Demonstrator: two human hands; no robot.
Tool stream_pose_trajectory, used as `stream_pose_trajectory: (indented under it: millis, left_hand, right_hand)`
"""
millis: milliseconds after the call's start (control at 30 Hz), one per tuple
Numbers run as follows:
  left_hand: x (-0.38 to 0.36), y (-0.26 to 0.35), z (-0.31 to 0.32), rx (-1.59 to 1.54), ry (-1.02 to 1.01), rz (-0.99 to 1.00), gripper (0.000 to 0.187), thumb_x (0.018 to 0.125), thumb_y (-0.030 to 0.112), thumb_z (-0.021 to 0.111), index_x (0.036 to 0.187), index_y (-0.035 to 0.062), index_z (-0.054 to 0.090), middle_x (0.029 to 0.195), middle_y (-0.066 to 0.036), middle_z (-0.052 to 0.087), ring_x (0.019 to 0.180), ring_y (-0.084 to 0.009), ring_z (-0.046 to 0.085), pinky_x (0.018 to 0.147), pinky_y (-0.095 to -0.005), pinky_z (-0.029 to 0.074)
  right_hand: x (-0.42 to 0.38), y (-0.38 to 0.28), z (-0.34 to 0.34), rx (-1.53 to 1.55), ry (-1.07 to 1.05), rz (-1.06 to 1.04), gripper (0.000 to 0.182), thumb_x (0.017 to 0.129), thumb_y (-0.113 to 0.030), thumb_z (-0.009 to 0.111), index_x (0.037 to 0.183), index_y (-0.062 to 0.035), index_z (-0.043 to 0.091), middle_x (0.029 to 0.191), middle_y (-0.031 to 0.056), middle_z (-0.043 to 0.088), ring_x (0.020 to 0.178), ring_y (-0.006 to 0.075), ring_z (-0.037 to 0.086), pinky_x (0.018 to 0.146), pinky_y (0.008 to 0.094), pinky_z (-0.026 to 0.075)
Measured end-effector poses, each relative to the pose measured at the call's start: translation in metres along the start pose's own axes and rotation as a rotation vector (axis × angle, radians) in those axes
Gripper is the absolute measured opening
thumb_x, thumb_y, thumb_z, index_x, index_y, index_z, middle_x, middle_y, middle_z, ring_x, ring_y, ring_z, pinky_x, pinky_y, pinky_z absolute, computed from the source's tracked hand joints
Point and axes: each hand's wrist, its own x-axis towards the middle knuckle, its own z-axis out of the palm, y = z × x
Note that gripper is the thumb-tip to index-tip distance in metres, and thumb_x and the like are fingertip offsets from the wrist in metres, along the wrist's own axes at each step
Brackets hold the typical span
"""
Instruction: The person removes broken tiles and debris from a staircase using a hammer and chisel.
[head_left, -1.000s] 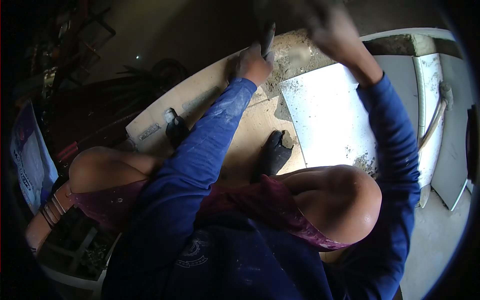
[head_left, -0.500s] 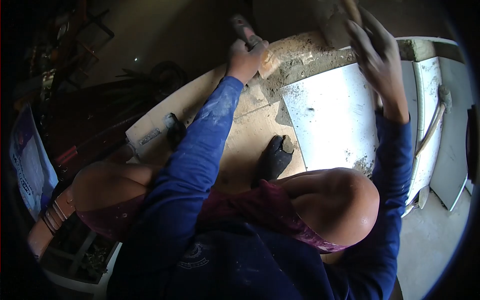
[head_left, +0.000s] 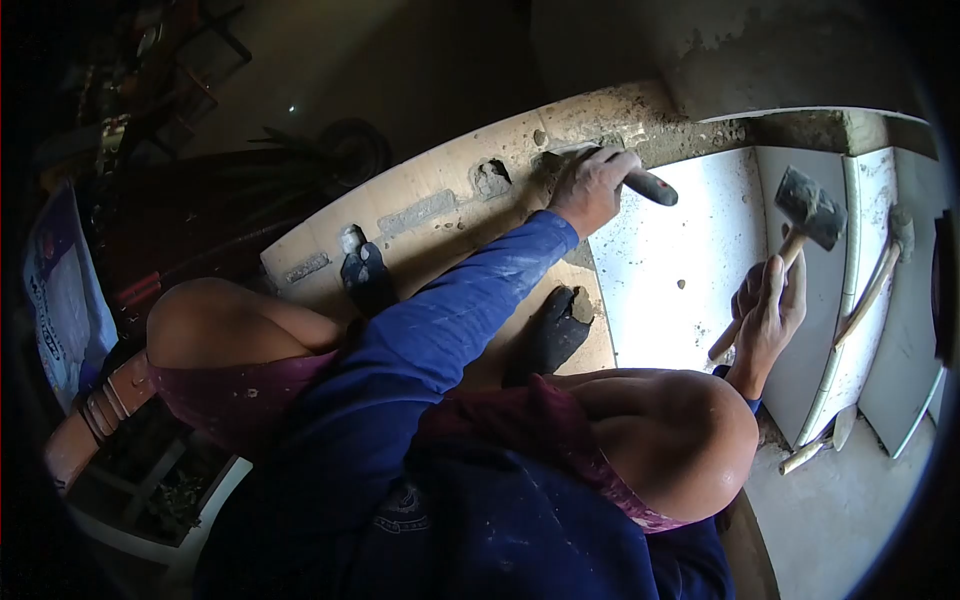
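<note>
My left hand (head_left: 597, 190) is closed around the dark handle of a trowel (head_left: 652, 187), whose blade lies low over the mortar-smeared edge of the tan surface (head_left: 520, 137). Over the white tile's right side, my right hand (head_left: 768, 305) grips the wooden handle of a mallet (head_left: 812, 208), its dark head raised toward the upper right. Bits of dirt dot the white tile (head_left: 665, 265). Rough mortar (head_left: 690, 140) runs along the tile's far edge.
Another mallet (head_left: 868, 285) leans over the tiles at the right, with a wooden-handled tool (head_left: 805, 455) below it. My dark-shod feet (head_left: 555, 335) rest on the tan surface. A printed bag (head_left: 65, 290) is at the far left, and a potted plant (head_left: 320, 160) stands beyond the ledge.
My left hand has moved right and nearer with the trowel, turning it over. My right hand has come down toward my knee, bringing the mallet's head into view. The camera view has shifted slightly.
</note>
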Motion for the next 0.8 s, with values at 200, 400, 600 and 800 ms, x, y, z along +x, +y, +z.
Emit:
stream_pose_trajectory:
  millis: [200, 400, 600, 800]
  left_hand:
    - [0.002, 0.002, -0.006, 0.011, -0.020, -0.061, 0.029, 0.078, -0.006, 0.054, 0.103, 0.0088, 0.056, 0.101, -0.019, 0.060, 0.097, -0.0402, 0.060, 0.082, -0.0463, 0.051]
    - [0.011, -0.008, -0.004, -0.006, 0.073, -0.104, 0.027, 0.087, 0.005, 0.056, 0.114, 0.0081, 0.055, 0.100, -0.021, 0.062, 0.095, -0.0400, 0.062, 0.082, -0.0453, 0.051]
    - [0.038, -0.015, -0.032, 0.132, -0.082, -0.188, 0.037, 0.085, 0.027, 0.064, 0.115, 0.0056, 0.061, 0.096, -0.020, 0.068, 0.093, -0.0349, 0.066, 0.083, -0.0409, 0.051]
    - [0.036, -0.021, -0.037, 0.090, -0.062, -0.116, 0.025, 0.082, 0.025, 0.067, 0.099, 0.0064, 0.066, 0.089, -0.013, 0.069, 0.087, -0.0277, 0.067, 0.083, -0.0363, 0.050]
  right_hand:
    - [-0.010, 0.003, 0.001, 0.079, 0.017, -0.066, 0.050, 0.100, -0.023, 0.052, 0.138, 0.0049, 0.038, 0.060, -0.0068, 0.039, 0.047, -0.0004, 0.033, 0.039, 0.0161, 0.024]
    - [0.000, -0.015, 0.004, 0.151, -0.033, -0.215, 0.051, 0.101, -0.023, 0.046, 0.142, 0.0052, 0.031, 0.061, -0.0043, 0.040, 0.047, 0.0020, 0.036, 0.040, 0.0168, 0.026]
    - [0.023, 0.014, 0.029, 0.065, -0.330, -0.321, 0.024, 0.099, -0.022, 0.048, 0.107, -0.0011, 0.057, 0.068, 0.0029, 0.050, 0.060, 0.0095, 0.046, 0.056, 0.0256, 0.041]
    - [0.036, -0.023, 0.030, -0.082, -0.113, -0.511, 0.028, 0.097, -0.020, 0.055, 0.111, 0.0026, 0.060, 0.067, 0.0062, 0.057, 0.059, 0.0125, 0.053, 0.055, 0.0272, 0.044]
